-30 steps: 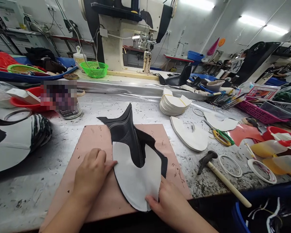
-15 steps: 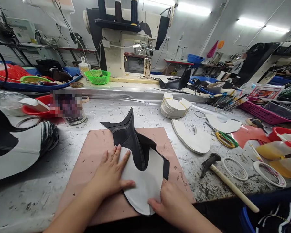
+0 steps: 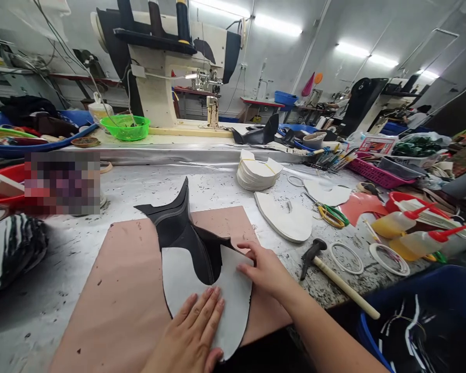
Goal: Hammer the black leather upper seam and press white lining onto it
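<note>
A black shoe upper [image 3: 178, 233] with white backing pieces [image 3: 233, 300] lies on a pinkish-brown board [image 3: 112, 280]. Its black tip points away from me. My left hand [image 3: 196, 331] is spread flat on the white backing, close to the near edge of the board. At the upper's right edge, my right hand [image 3: 262, 267] has curled fingers and thumb closed about the rim. The edge under those fingers is partly hidden.
A hammer [image 3: 341, 282] lies to the right, near white tape rolls [image 3: 345, 258], scissors [image 3: 332, 215] and glue bottles [image 3: 396, 224]. Stacked white pieces [image 3: 258, 171] stand behind the board. A sewing machine [image 3: 155, 77] rises at the back. A blue bin [image 3: 367, 331] is at lower right.
My left hand has slid nearer and lower on the white backing. My right hand has moved up along the right edge, where the black flap no longer sticks out. The view has turned right.
</note>
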`<state>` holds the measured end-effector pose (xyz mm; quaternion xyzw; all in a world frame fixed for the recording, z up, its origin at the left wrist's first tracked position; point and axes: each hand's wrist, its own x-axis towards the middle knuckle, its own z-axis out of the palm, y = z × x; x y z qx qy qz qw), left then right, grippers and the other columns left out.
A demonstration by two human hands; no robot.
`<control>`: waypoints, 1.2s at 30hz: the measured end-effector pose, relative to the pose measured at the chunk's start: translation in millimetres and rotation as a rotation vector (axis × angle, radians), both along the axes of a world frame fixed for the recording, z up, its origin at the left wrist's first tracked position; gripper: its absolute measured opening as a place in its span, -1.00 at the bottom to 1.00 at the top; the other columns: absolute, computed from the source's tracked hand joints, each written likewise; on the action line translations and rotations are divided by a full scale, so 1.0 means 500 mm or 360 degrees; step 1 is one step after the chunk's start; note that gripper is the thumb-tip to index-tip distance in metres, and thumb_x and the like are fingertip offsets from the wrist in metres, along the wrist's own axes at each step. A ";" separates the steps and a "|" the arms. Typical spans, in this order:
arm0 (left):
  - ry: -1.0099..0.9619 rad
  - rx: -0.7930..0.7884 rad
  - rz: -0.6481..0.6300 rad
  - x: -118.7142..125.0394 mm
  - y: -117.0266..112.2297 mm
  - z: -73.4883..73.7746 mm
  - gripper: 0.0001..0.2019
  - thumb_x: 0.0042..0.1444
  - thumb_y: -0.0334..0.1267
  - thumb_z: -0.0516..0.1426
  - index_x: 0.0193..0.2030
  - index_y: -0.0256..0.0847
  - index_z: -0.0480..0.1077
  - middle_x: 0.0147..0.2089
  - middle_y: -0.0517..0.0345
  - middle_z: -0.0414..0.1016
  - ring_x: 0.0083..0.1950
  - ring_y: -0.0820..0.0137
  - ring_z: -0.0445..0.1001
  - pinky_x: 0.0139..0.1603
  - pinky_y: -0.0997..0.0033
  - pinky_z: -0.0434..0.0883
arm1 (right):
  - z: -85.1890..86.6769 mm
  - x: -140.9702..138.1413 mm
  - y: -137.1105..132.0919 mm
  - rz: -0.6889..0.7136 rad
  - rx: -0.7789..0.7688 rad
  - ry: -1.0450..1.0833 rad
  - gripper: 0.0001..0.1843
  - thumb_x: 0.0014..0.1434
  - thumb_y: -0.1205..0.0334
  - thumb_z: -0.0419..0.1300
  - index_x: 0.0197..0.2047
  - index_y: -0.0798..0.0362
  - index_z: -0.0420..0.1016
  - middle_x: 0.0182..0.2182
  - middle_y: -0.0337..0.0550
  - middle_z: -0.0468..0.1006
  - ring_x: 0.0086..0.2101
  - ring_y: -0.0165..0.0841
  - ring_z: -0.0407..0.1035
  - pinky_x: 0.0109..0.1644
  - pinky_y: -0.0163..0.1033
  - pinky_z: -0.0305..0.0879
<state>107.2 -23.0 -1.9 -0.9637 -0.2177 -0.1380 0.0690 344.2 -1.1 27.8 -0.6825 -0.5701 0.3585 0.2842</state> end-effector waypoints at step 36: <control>-0.0071 0.0246 0.0008 0.051 -0.002 -0.017 -0.41 0.14 -0.08 -0.03 0.26 -0.39 0.16 0.15 -0.09 0.39 0.21 0.19 0.26 0.28 0.21 -0.07 | -0.033 -0.063 -0.010 0.0593 0.0379 -0.0971 -0.48 0.27 0.17 -0.06 0.27 0.10 0.13 0.26 -0.10 0.12 0.18 -0.17 0.06 0.21 0.06 0.00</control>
